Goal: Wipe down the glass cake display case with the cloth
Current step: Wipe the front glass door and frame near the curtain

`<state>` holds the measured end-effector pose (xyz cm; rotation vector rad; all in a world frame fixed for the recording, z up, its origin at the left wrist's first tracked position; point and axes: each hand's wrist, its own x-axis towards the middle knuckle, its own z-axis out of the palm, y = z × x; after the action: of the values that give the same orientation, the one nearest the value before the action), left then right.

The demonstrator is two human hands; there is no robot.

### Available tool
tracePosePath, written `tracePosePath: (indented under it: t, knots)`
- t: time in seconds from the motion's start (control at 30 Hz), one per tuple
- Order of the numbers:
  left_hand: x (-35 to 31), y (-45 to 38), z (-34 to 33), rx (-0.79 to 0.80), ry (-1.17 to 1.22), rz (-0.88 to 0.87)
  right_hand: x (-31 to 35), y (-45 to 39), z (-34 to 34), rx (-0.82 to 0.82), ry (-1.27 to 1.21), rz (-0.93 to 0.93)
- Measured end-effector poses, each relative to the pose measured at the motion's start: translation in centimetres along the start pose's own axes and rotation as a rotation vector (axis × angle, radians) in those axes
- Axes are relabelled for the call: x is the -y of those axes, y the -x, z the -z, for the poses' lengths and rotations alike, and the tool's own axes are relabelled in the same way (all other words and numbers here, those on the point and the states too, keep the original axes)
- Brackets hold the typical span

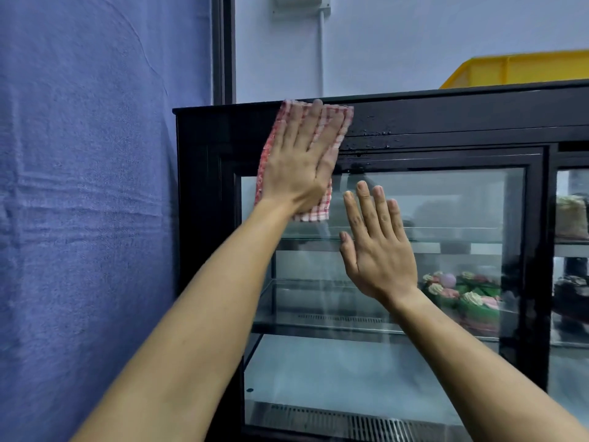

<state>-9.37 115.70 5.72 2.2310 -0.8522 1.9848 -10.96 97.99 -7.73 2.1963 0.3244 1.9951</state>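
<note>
One cloth (pixel 277 145), red-and-white check, lies flat under my left hand (pixel 299 164) at the upper left corner of the case (pixel 446 116). It spans the black top frame and overlaps the top edge of the glass (pixel 430 202). Fingers straight and spread, palm pressing the cloth to the surface; nothing pinched. Cloth shows beyond my fingertips at the top, along the left of the hand, and below the heel of the palm.

Right hand (pixel 379 250) open and flat against the glass, just below and right of the cloth, holding nothing.

Droplets (pixel 376 135) sit on the frame right of the cloth, and streaks run down the glass.

Judgement: keep even palm pressure and sweep right along the frame through the droplets, then work downward in overlapping passes. Right hand probably leaves prints; wipe that patch last.

Cakes (pixel 462 291) inside, lower right.
</note>
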Motion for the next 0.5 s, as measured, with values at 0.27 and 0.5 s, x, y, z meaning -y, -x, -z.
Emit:
tracePosePath:
  t: [0.27,0.5]
  knots:
    - [13.8,5.0,1.8,-0.024,-0.044,0.510,0.1,-0.1,0.0,0.010,-0.006,-0.006]
    - [4.8,2.2,0.0,-0.034,0.024,0.290,0.2,-0.1,0.0,0.005,-0.002,-0.006]
